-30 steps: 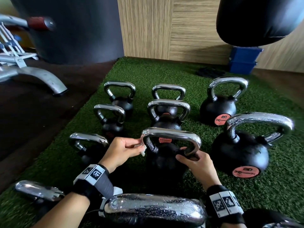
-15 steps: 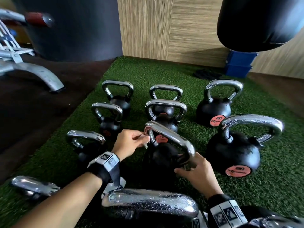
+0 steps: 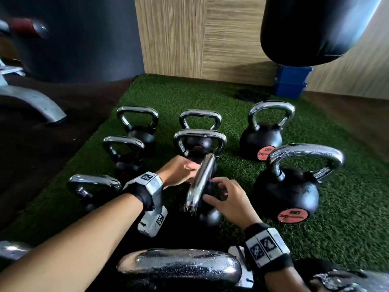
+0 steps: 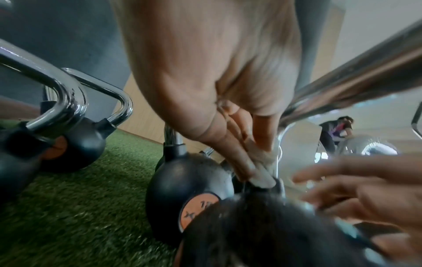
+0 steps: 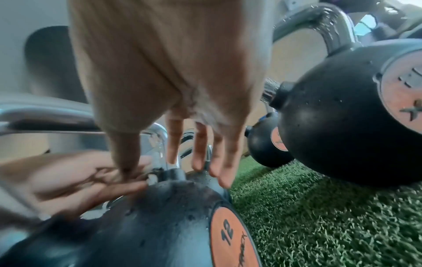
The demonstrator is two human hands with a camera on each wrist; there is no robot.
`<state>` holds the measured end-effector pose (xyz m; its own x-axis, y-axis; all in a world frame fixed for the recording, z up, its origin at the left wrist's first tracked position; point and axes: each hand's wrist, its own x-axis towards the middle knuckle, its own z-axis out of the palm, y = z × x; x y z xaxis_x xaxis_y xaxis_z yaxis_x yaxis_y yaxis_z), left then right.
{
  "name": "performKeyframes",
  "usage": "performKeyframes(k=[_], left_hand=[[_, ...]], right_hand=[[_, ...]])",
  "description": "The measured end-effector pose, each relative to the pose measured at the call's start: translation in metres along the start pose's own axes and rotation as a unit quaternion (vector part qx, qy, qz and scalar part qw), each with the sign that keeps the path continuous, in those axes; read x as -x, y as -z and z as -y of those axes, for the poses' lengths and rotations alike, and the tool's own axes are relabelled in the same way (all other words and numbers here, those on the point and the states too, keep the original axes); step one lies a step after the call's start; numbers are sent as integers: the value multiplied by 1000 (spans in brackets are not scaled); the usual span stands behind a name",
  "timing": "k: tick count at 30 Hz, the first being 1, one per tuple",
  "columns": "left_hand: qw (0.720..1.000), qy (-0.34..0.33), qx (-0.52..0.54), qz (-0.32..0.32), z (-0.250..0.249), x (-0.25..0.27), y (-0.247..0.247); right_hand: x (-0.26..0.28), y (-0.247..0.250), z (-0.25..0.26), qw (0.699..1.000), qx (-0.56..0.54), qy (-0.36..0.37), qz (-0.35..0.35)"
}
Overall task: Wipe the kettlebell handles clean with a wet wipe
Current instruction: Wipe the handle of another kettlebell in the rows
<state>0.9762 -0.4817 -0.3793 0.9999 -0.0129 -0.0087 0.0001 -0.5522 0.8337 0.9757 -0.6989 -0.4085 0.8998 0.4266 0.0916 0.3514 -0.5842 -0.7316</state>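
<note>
Counting from the head view: eight kettlebells are fully or mostly seen on the green turf (image 3: 347, 207), plus three chrome handles cut off at the bottom frame edge, one at each corner and one at centre. The worked kettlebell (image 3: 207, 216) sits mid-mat, turned so its chrome handle (image 3: 201, 182) is seen nearly end-on. An orange "12" disc on its black body is read in the right wrist view.

The left hand (image 3: 179, 171) is closed on a small white wet wipe (image 4: 262, 162), pinched between thumb and fingers and pressed at the far base of the handle, where chrome meets the black body. In the head view the wipe is hidden by the hand. The right hand (image 3: 229, 199) is loosely spread, nothing gripped; its fingertips (image 5: 224, 178) are seen at the near side of the kettlebell top, and actual contact cannot be told because of blur.

Both wrist views are motion-blurred. The body of the worked kettlebell is mostly hidden by hands and handle in the head view.

Neighbours: one kettlebell just behind (image 3: 200, 144), a large one (image 3: 290, 190) near on the right. Bare turf is seen between and to the right. Dark floor (image 3: 52, 148) borders the turf on the left. A punching bag (image 3: 315, 28) hangs at top right above two stacked blue bins (image 3: 292, 83).
</note>
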Motion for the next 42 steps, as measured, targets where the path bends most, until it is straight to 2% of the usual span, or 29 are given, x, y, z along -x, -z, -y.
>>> performKeyframes(k=[3,5,7,9,11,16,19,23,26,32,37,42], left_hand=[[999,-21,20,-26,9,4,-5],[999,-9,7,-42,10,-2,-6],[998,-4,-14,-65,7,-10,-4],[995,-6,16,-100,3,-17,-1],[992,-30,24,-122,2,-20,0],[994,-32,11,-108,-1,-17,1],[991,-57,63,-100,-8,-15,11],[970,-11,239,-50,-13,-4,17],[958,-7,286,-33,-13,6,22],[961,10,276,-12,-23,9,28],[971,25,213,109,-25,26,48],[975,20,207,84,-27,40,44]], right_hand=[[-15,-12,-8,983,-39,-96,151],[-19,-20,-13,971,-89,-111,193],[-17,-24,-16,970,-101,-109,190],[-15,-26,-18,971,-104,-110,182],[-13,-27,-19,971,-117,-115,175],[-11,-27,-19,970,-141,-112,163],[-10,-28,-19,969,-153,-108,159],[-8,-26,-18,971,-148,-109,156],[-7,-25,-19,971,-144,-110,155],[-6,-25,-18,971,-150,-111,149],[-5,-27,-19,970,-159,-114,144],[-5,-25,-17,969,-163,-112,149]])
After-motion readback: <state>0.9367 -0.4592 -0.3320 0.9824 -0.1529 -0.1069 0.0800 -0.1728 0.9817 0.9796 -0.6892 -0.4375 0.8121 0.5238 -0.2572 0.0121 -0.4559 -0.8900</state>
